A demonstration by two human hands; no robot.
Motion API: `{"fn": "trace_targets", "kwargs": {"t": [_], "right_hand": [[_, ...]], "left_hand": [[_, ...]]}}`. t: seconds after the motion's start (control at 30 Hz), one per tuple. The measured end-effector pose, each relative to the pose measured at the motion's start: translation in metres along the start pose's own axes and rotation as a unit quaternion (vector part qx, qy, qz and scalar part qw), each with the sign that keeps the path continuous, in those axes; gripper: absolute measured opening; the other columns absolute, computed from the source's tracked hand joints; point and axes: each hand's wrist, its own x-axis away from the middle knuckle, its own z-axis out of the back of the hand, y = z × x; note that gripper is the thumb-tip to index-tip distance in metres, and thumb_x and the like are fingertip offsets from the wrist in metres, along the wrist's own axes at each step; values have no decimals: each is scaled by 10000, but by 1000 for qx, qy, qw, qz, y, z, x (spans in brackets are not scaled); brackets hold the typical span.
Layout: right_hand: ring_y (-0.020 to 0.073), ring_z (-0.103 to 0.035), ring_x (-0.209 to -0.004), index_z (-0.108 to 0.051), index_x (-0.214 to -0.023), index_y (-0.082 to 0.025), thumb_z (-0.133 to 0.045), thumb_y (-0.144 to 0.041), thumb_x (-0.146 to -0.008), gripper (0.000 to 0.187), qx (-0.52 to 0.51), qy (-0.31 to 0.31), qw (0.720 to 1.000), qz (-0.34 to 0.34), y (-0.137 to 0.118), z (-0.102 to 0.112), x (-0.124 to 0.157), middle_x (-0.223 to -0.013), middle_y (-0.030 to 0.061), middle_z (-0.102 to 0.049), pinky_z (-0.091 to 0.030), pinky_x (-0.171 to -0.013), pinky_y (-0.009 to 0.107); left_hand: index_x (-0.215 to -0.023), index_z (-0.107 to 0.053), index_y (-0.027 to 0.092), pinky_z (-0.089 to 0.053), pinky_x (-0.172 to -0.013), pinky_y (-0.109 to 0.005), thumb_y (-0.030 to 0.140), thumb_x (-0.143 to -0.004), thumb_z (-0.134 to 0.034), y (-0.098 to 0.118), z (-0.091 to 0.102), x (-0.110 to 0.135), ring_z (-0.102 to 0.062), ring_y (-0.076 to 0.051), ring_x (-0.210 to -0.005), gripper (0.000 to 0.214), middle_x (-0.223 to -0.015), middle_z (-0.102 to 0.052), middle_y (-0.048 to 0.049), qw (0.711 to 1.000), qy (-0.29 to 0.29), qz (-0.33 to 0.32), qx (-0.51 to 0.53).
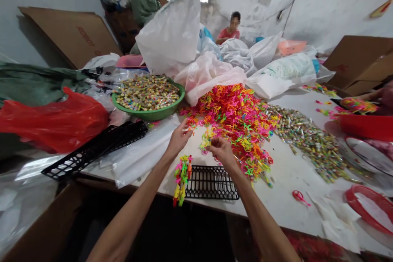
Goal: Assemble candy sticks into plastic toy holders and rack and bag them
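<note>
My left hand (179, 138) is closed in a pinch on a small orange plastic piece (193, 130), in front of the heap. To its right, my right hand (222, 150) also has its fingers drawn together, beside yellow-green pieces (205, 141); what it grips, if anything, I cannot make out. Just below the hands lies a black slotted plastic rack (211, 182). Bright pink, green, orange and yellow plastic pieces (182, 174) stand in a row at its left end. Behind my right hand spreads a big heap of neon plastic pieces (236, 118).
A green basin (147, 112) of small wrapped items stands back left. More black racks (101, 147) and clear plastic sheets (144, 149) lie left. Small tubes (307, 143) cover the right side, near a red basket (368, 208). A person (229, 32) sits behind white sacks (172, 28).
</note>
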Motion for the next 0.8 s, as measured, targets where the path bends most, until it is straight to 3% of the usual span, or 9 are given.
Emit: {"fn": "trace_targets", "kwargs": {"t": [0.1,0.27,0.37,0.47,0.53,0.7,0.8], "right_hand": [[76,-429,-441,-529,-672,-165,-620,-251,-566,164,24,-28,999,-19,12,6,16,-555,-56,-499,-345,-406,195],[84,-429,-490,-532,-615,-170,-581,-186,-559,75,72,-50,995,-37,32,10,48,-537,-56,-496,-333,-462,197],[87,-430,-500,-552,-618,-165,-621,-200,-530,117,42,-62,995,-67,40,6,68,-536,-54,-511,-333,-482,205],[79,-414,-479,-541,-650,-169,-685,-228,-491,223,-29,-59,991,-115,45,1,87,-532,-68,-499,-328,-470,201],[73,-396,-455,-510,-661,-180,-696,-231,-497,254,-46,-41,989,-135,47,-2,99,-517,-82,-473,-317,-447,195],[103,-445,-453,-519,-704,-185,-646,-246,-585,185,5,-9,994,-107,56,-25,115,-518,-59,-502,-374,-443,218],[127,-512,-490,-541,-743,-172,-585,-262,-644,140,-33,-23,994,-99,61,-48,115,-570,-26,-550,-429,-480,237]], "left_hand": [[-1197,-511,187,-391,-918,-426,270,-766,-525,-2,12,19,-462,-244,-1160,439,-1260,-511,-112,983,-17,-88,-158],[-1221,-484,223,-340,-973,-441,253,-883,-346,-2,22,108,-415,-204,-1214,366,-1288,-506,-78,941,-79,-163,-287],[-1280,-427,244,-320,-979,-486,229,-879,-347,-6,17,139,-278,-246,-1303,409,-1389,-388,-67,910,-113,-176,-358],[-1288,-425,234,-306,-996,-496,205,-873,-341,-12,12,140,-179,-267,-1337,424,-1427,-325,-42,892,-126,-184,-394],[-1283,-434,201,-308,-1016,-467,216,-879,-330,-15,13,134,-166,-254,-1341,417,-1420,-338,-42,895,-124,-181,-389],[-1300,-408,186,-295,-1050,-412,242,-892,-316,-16,20,126,-161,-203,-1345,422,-1401,-373,-46,918,-117,-187,-330],[-1281,-435,251,-259,-1043,-488,244,-883,-347,-15,25,119,-132,-238,-1351,408,-1429,-321,-31,911,-118,-199,-340]]}}
